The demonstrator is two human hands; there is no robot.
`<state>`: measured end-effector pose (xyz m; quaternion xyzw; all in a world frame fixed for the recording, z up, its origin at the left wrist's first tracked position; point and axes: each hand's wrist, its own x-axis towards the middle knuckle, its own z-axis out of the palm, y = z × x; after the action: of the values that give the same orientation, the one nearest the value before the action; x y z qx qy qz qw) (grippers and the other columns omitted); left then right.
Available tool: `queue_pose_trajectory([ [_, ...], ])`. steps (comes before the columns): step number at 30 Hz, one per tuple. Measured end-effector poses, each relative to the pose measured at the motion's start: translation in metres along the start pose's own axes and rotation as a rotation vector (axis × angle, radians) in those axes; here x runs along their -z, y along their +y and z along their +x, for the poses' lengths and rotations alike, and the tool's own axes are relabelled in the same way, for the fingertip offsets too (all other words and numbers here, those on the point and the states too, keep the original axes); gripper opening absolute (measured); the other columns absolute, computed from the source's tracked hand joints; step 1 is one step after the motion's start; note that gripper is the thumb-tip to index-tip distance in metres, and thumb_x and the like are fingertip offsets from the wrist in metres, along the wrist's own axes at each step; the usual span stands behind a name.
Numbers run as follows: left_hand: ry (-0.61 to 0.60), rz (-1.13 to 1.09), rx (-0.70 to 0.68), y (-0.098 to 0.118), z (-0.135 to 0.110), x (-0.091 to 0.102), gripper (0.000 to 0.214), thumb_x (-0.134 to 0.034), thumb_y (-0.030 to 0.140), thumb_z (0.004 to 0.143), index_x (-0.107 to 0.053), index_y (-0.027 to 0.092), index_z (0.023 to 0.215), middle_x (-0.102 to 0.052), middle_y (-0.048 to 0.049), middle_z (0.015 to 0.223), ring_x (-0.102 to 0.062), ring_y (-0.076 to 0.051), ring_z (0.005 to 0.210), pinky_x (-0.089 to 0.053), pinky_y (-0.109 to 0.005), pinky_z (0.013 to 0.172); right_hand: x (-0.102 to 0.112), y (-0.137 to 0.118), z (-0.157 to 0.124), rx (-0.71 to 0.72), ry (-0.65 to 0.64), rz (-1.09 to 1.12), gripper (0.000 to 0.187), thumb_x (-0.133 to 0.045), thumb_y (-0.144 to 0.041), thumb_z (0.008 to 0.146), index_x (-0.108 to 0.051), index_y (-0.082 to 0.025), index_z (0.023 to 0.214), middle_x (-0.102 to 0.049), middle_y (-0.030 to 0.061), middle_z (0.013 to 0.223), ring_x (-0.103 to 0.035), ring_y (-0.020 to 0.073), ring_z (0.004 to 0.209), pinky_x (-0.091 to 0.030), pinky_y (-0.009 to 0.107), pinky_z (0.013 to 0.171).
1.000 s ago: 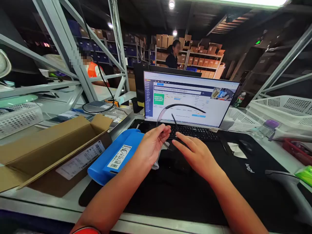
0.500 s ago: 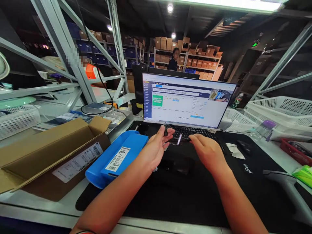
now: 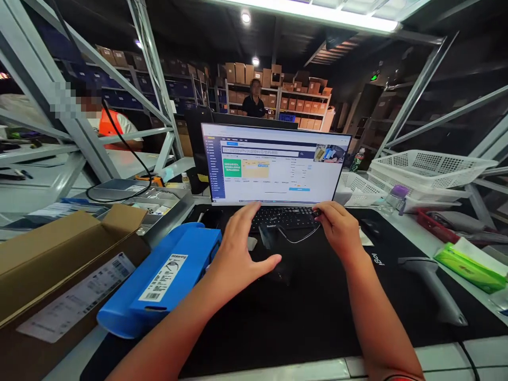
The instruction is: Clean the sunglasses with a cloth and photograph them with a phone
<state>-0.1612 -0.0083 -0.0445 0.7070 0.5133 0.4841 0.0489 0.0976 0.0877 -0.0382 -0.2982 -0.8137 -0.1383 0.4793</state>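
Note:
My left hand (image 3: 242, 248) is open with spread fingers, hovering over the black desk mat (image 3: 278, 323) in front of the black keyboard (image 3: 283, 218). Just right of its fingers hangs a small dark plastic piece (image 3: 269, 235), with a thin cable (image 3: 297, 238) looping from it. My right hand (image 3: 337, 227) is at the keyboard's right end, shut on the cable's far end. A blue plastic case (image 3: 174, 275) with a white barcode label lies left of my left hand, and my forearm covers its near corner.
A lit monitor (image 3: 273, 164) stands behind the keyboard. An open cardboard box (image 3: 67, 259) and a metal tray (image 3: 138, 203) are at left. A handheld barcode scanner (image 3: 432, 286), a mouse (image 3: 371, 227) and white baskets (image 3: 432, 168) are at right. Two co-workers (image 3: 254, 104) stand beyond.
The view has swung left and up. The cable no longer loops up between my hands. My left hand has opened and dropped lower, and my right hand has moved right along the keyboard.

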Motion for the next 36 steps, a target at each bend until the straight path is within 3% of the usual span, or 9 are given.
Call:
queue_pose_trajectory([
  [2,-0.084,-0.017,0.030,-0.003,0.002,-0.005,0.090,-0.078,0.037,0.075,-0.037,0.028,0.155,-0.043,-0.0080,0.159,-0.041,-0.031,0.146,-0.038,-0.049,0.119,-0.002,-0.008,0.000,0.032,-0.008,0.005,0.027,-0.045,-0.013,0.099,-0.068,-0.024,0.109,-0.072,0.0067,0.099,-0.070,0.0203,0.092,-0.058,0.032,0.082],
  [8,-0.075,-0.153,0.089,-0.006,0.005,-0.010,0.039,-0.067,0.029,0.085,-0.069,0.025,0.124,-0.068,-0.0054,0.133,-0.062,-0.026,0.125,-0.049,-0.041,0.110,-0.001,-0.021,0.000,0.112,-0.041,0.004,0.029,-0.044,-0.012,0.102,-0.066,-0.025,0.114,-0.072,0.0074,0.102,-0.070,0.0200,0.096,-0.058,0.033,0.087],
  [18,-0.101,-0.224,0.149,-0.011,0.005,-0.013,0.029,-0.066,0.026,0.088,-0.073,0.025,0.116,-0.075,-0.0031,0.117,-0.070,-0.022,0.108,-0.054,-0.035,0.098,0.002,-0.017,0.000,-0.014,-0.199,0.114,0.025,-0.049,-0.019,0.101,-0.068,-0.024,0.117,-0.072,0.0074,0.109,-0.069,0.0212,0.099,-0.056,0.033,0.086],
  [21,-0.104,-0.193,0.139,-0.012,0.006,-0.012,0.028,-0.065,0.027,0.088,-0.073,0.026,0.115,-0.076,-0.0022,0.115,-0.070,-0.022,0.108,-0.054,-0.034,0.098,0.018,0.014,-0.002,-0.228,-0.226,0.051,0.021,-0.061,-0.027,0.096,-0.072,-0.023,0.114,-0.074,0.0072,0.103,-0.070,0.0222,0.088,-0.056,0.035,0.081],
  [24,-0.103,-0.159,0.130,-0.013,0.006,-0.010,0.029,-0.064,0.030,0.087,-0.073,0.026,0.114,-0.076,-0.0017,0.115,-0.070,-0.023,0.109,-0.054,-0.035,0.099,0.048,0.072,-0.015,-0.611,-0.122,-0.127,0.025,-0.062,-0.030,0.093,-0.073,-0.019,0.113,-0.075,0.0072,0.092,-0.071,0.0225,0.078,-0.055,0.036,0.079],
  [26,-0.101,-0.129,0.135,-0.014,0.007,-0.009,0.029,-0.064,0.031,0.086,-0.073,0.027,0.114,-0.076,-0.0010,0.116,-0.070,-0.023,0.110,-0.053,-0.036,0.100,0.070,0.112,-0.033,-0.917,-0.090,-0.312,0.028,-0.056,-0.026,0.095,-0.071,-0.017,0.117,-0.075,0.0082,0.095,-0.072,0.0228,0.084,-0.053,0.037,0.088],
  [29,-0.113,-0.096,0.159,-0.015,0.009,-0.009,0.032,-0.065,0.034,0.083,-0.073,0.029,0.113,-0.076,0.0006,0.115,-0.070,-0.024,0.109,-0.053,-0.037,0.101,0.086,0.158,-0.066,-1.204,-0.171,-0.495,0.022,-0.059,-0.016,0.092,-0.074,-0.013,0.108,-0.074,0.0139,0.101,-0.070,0.0277,0.099,-0.051,0.040,0.093],
  [32,-0.113,-0.069,0.197,-0.014,0.010,-0.010,0.033,-0.064,0.036,0.082,-0.073,0.032,0.113,-0.076,0.0014,0.113,-0.070,-0.024,0.107,-0.054,-0.038,0.100,0.070,0.181,-0.091,-1.357,-0.367,-0.486,0.012,-0.069,-0.022,0.091,-0.073,-0.015,0.099,-0.073,0.0103,0.102,-0.070,0.0242,0.097,-0.055,0.039,0.088],
  [36,-0.091,-0.040,0.227,-0.014,0.011,-0.011,0.034,-0.063,0.035,0.079,-0.074,0.033,0.111,-0.077,0.0023,0.110,-0.071,-0.024,0.105,-0.055,-0.038,0.099,0.025,0.191,-0.109,-1.408,-0.575,-0.449,0.028,-0.065,-0.037,0.098,-0.066,-0.015,0.115,-0.068,0.0074,0.115,-0.067,0.0201,0.101,-0.057,0.041,0.090],
])
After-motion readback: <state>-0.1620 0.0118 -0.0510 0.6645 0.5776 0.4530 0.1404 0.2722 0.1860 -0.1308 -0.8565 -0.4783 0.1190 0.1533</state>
